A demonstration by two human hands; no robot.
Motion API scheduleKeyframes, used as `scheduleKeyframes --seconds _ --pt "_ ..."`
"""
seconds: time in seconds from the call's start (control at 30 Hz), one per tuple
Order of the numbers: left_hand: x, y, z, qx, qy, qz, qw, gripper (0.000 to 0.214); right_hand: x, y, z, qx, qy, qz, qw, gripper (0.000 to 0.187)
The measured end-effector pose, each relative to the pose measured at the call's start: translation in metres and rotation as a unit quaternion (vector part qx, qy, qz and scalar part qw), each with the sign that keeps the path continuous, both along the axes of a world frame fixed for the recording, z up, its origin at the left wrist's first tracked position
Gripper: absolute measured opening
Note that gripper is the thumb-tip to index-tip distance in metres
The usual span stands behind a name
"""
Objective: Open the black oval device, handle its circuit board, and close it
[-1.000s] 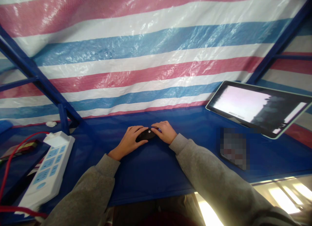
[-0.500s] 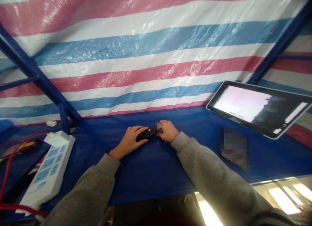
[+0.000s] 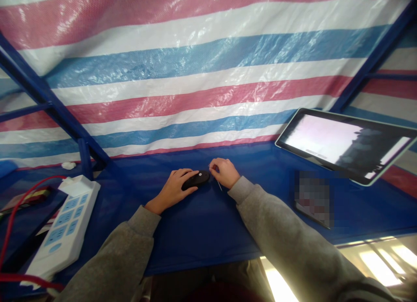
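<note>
Left hand (image 3: 177,183): fingers and thumb wrapped over the rear of a black mouse (image 3: 202,176), which lies flat on the blue tabletop (image 3: 195,232). Right hand (image 3: 224,172): fingers curled in, gripping a thin pale stick (image 3: 220,186); one end pokes out below, the rest hidden. Right fingertips just beside the mouse's free end. Farther right, a pixelated object (image 3: 313,200), then a lit screen (image 3: 339,139), tilted. Far left, white power strip (image 3: 70,224). Behind, striped sheeting (image 3: 208,93).
</note>
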State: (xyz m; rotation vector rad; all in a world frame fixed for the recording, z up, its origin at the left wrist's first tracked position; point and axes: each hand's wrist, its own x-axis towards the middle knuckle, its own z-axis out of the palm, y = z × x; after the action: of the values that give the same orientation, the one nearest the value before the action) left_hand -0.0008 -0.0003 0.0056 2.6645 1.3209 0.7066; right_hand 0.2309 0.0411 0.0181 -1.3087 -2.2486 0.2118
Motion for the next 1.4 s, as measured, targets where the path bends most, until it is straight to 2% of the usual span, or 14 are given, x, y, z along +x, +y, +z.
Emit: scheduleKeyframes --seconds 0.1,0.23,0.67,0.87,1.0,1.13,1.3,1.4 --pt "0.0005 -0.0005 0.0009 0.001 0.004 -0.009 1.0 0.048 0.0002 -0.0009 0.0007 0.02 0.079 -0.003 0.997 0.008" --pt "0.0006 -0.0004 0.0005 0.002 0.005 -0.012 1.0 0.048 -0.0013 -0.0028 0.0007 0.028 0.126 0.029 0.991 0.009" --pt "0.0004 -0.0002 -0.0014 0.005 -0.005 -0.01 1.0 0.048 -0.0025 -0.0034 -0.0011 0.038 0.112 0.084 0.989 0.013" --pt "0.0008 -0.0002 -0.0008 0.0 -0.005 -0.01 1.0 0.048 -0.0007 -0.002 0.0008 0.046 0.148 0.093 0.984 0.016" --pt "0.0007 -0.0004 -0.0003 0.0 -0.006 -0.011 1.0 0.048 -0.0008 -0.0021 0.0047 0.021 0.174 0.08 0.981 0.009" --pt "0.0007 -0.0008 0.0003 0.0 -0.005 -0.01 1.0 0.048 -0.0031 -0.0043 0.0054 -0.053 0.181 0.096 0.977 0.009" --pt "0.001 -0.0001 -0.0011 0.001 -0.005 -0.012 1.0 0.048 -0.0055 -0.0048 0.0018 -0.042 0.137 0.091 0.986 0.008" --pt "0.0017 0.0003 -0.0022 0.004 -0.012 -0.009 1.0 0.048 -0.0061 -0.0043 0.0005 -0.063 0.139 0.077 0.985 0.008"
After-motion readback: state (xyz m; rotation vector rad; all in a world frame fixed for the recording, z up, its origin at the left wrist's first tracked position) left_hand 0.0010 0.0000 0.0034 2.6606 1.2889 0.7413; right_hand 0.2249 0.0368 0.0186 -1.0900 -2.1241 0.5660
